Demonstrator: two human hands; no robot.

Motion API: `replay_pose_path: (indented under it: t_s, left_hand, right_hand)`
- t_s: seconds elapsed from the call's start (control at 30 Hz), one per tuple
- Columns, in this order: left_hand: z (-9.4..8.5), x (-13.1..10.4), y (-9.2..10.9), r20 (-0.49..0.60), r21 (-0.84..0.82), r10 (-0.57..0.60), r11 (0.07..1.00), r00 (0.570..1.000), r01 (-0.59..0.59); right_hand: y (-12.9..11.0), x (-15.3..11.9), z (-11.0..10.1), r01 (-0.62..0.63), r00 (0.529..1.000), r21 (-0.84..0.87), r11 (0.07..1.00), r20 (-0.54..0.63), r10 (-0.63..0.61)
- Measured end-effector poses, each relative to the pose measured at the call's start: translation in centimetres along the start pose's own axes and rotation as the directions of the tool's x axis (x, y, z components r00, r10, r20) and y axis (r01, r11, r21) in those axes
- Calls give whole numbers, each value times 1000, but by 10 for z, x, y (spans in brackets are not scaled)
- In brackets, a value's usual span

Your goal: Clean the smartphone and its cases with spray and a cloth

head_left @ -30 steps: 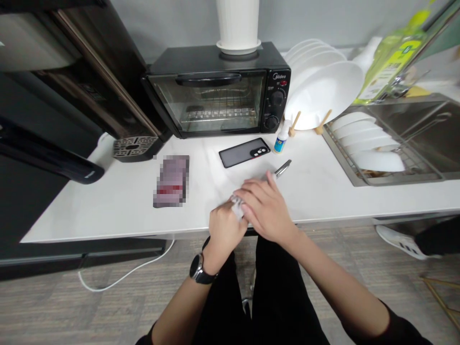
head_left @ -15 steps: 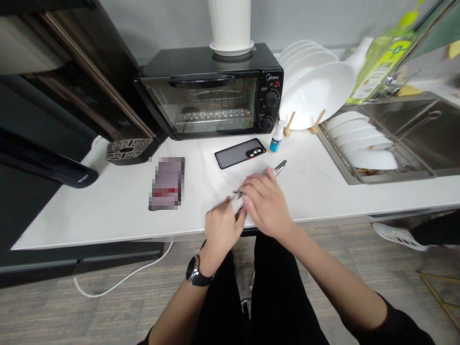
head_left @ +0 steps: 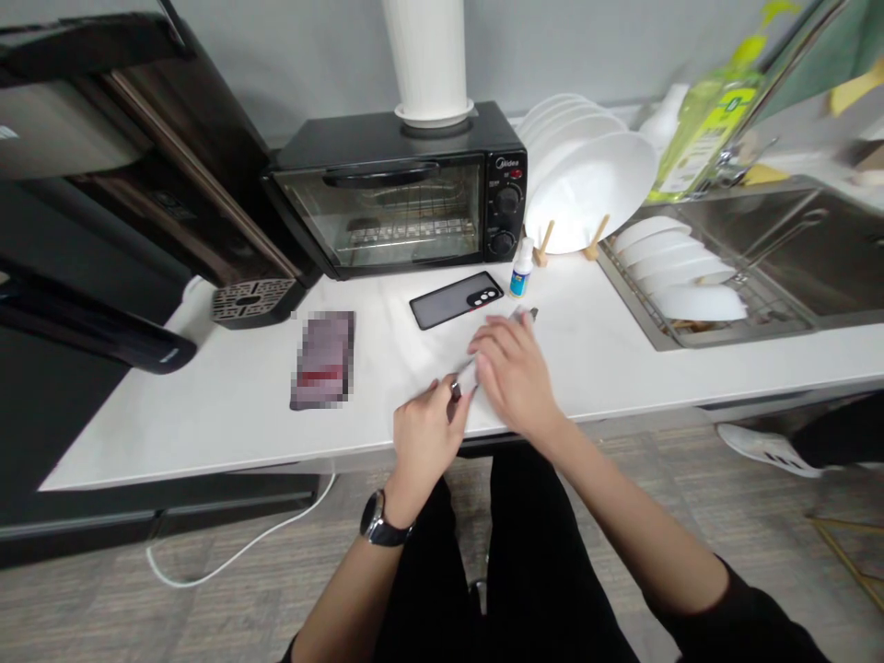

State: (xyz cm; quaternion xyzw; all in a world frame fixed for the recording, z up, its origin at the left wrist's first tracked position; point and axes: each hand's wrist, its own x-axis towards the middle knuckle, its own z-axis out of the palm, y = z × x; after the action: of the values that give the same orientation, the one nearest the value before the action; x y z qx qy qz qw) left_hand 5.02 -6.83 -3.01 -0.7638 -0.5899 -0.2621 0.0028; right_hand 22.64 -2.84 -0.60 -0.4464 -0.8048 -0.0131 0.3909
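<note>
My left hand [head_left: 426, 430], with a black watch on its wrist, is closed on the near end of a slim grey and silver object [head_left: 468, 376] over the counter's front edge. My right hand [head_left: 515, 376] is closed round the same object farther up, and its dark far tip shows beyond the fingers. My palms and fingers hide much of it, so I cannot make out what it is. Just beyond my hands lie a black-rimmed phone case [head_left: 456, 300] and an upright small white spray bottle [head_left: 521, 269] with a blue label.
A pixelated flat object [head_left: 324, 359] lies on the white counter [head_left: 207, 414] at left. Behind stand a black toaster oven [head_left: 401, 198] and racked white plates [head_left: 587, 189]. A dark machine [head_left: 252, 299] is at left, a sink with bowls [head_left: 701, 302] at right. A person's shoe [head_left: 766, 449] shows below.
My right hand has turned slightly, and more of the grey object shows between my two hands. Less of its far tip shows. The view has shifted slightly.
</note>
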Motion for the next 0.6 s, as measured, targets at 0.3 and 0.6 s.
replay_pose_path:
  t_s: [0.3,0.6]
  left_hand:
    - [-2,1,4,-48,12,34,999,998,-33]
    - [5,-2,-2,-29,-78,15,997,999,-17]
  right_hand:
    - [31,11,-13,-76,995,7,997,59,76]
    - [-33,-10,3,76,992,69,995,93,-83]
